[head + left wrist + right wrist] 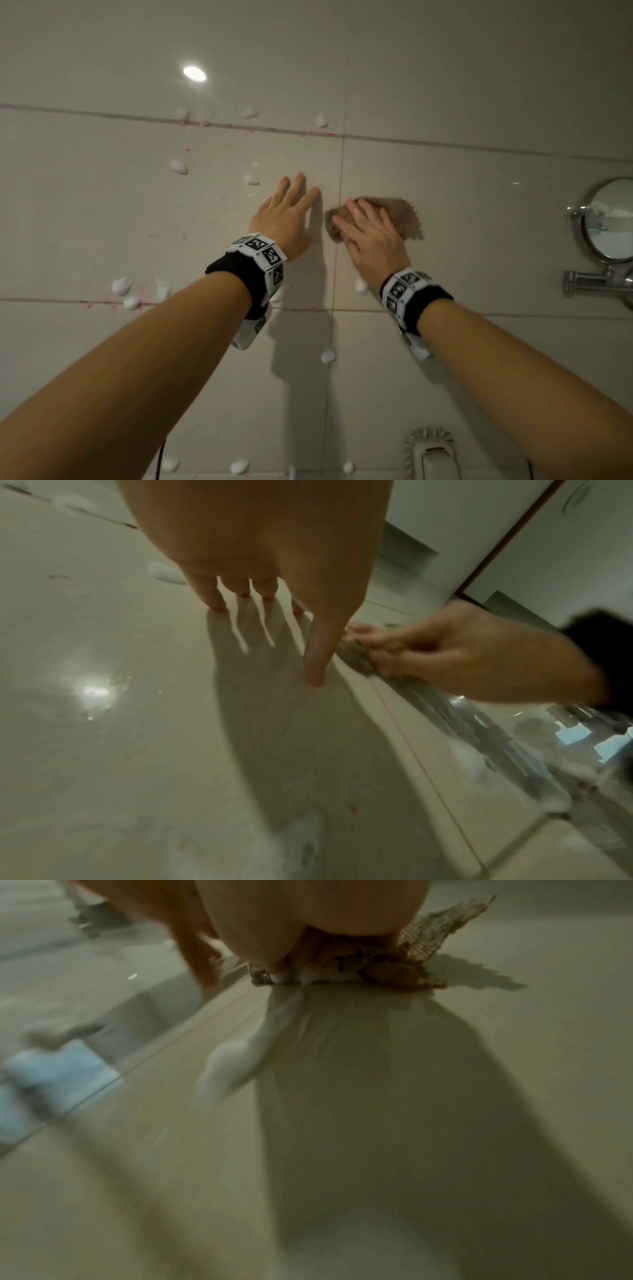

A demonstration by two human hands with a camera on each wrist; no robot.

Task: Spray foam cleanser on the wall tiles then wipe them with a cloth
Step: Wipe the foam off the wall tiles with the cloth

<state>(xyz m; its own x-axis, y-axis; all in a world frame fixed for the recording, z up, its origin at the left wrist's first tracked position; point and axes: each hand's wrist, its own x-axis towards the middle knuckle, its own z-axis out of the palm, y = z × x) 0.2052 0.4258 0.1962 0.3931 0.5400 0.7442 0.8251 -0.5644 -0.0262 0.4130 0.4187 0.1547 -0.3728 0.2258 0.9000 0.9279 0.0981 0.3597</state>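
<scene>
My right hand [368, 236] presses the brown cloth [400, 214] flat on the wall tiles [479, 212], fingers spread over it, just right of the upright grout line [339, 219]. My left hand [287, 216] rests flat and empty on the tile just left of that line, fingers straight. White foam blobs [178, 167] dot the tiles around both hands, one [360, 286] just beneath my right wrist. A round mirror [608, 219] on a metal arm hangs at the wall's right edge, well apart from the cloth
</scene>
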